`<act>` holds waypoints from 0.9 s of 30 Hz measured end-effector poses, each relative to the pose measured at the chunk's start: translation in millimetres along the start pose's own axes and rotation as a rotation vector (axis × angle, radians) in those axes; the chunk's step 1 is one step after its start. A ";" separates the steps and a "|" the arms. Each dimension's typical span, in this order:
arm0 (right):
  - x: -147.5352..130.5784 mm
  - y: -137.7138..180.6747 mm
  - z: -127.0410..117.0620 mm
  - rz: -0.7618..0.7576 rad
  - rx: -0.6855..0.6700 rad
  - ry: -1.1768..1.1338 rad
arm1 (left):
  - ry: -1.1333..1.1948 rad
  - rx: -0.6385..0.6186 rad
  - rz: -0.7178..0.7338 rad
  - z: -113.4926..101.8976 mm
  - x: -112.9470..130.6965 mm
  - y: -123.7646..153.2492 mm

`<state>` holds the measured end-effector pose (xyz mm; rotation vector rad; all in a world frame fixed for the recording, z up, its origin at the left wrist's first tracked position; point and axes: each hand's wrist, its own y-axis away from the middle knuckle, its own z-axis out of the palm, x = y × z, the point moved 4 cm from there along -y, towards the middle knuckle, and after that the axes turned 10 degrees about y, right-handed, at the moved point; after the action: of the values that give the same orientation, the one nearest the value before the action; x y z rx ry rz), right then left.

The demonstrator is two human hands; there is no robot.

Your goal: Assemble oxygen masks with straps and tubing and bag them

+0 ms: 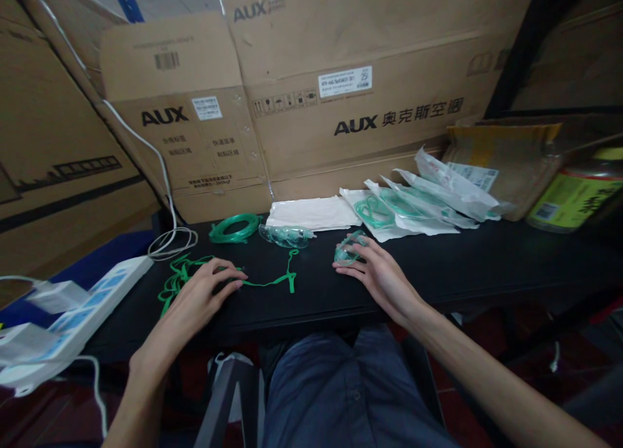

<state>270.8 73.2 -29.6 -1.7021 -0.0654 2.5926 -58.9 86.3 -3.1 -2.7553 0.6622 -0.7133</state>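
Note:
My left hand [207, 289] is over a tangle of green elastic straps [176, 280], its thumb and forefinger closed on one strap. That strap runs out to the right along the black table and ends in a small loop. My right hand [377, 269] grips a clear, green-tinted oxygen mask [346, 252] from its right side, fingers above and below. Another clear mask [287, 236] lies farther left, between the hands. Behind my left hand rests a coil of green tubing [236, 228].
White folded packaging [314, 214] lies at the back. Several sealed packs [403, 204] of green tubing lean in a row to its right. A power strip [92, 308] with plugs lies at left. AUX cartons [311, 136] wall the back; a yellow-labelled jar [574, 195] stands right.

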 end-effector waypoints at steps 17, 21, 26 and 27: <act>-0.7 1.8 1.5 0.001 -0.031 0.010 | 0.057 -0.062 -0.024 -11.5 -32.8 -14.7; -0.5 1.9 1.6 0.001 -0.032 0.019 | 0.055 0.005 -0.052 -15.6 -30.2 -16.8; -0.5 1.6 1.2 -0.004 -0.037 0.016 | -0.002 0.203 -0.104 -37.4 -22.9 -14.1; -0.1 1.5 1.1 -0.004 -0.038 0.013 | -0.014 0.261 -0.154 -43.2 -23.6 -12.7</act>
<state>269.8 71.7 -29.1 -1.7293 -0.1189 2.5937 -94.4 104.5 28.4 -2.5850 0.3284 -0.7519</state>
